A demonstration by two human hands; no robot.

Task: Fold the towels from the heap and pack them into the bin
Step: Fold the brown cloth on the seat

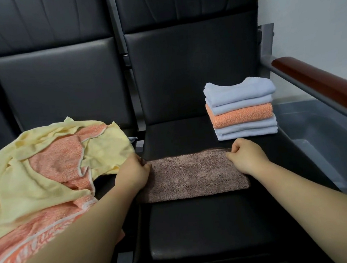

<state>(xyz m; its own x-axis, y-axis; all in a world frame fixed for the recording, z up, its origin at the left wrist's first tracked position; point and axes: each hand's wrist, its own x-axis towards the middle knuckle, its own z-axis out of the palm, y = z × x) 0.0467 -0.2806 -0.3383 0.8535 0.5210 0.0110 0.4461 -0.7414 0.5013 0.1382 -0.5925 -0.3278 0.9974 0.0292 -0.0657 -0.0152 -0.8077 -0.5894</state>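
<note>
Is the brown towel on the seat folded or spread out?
Partly folded, it seems: the brown towel lies as a narrow strip, left hand and right hand pinching its far corners.

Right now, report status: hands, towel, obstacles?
Left hand, right hand each pinch a far corner of brown towel. Towel flat on seat. Heap close at left, stack behind; neither on the towel.

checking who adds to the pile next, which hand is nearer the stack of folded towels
Right. The right hand pinches the right corner of the brown towel in front of the folded stack; the left hand holds the opposite corner, beside the heap.
</note>
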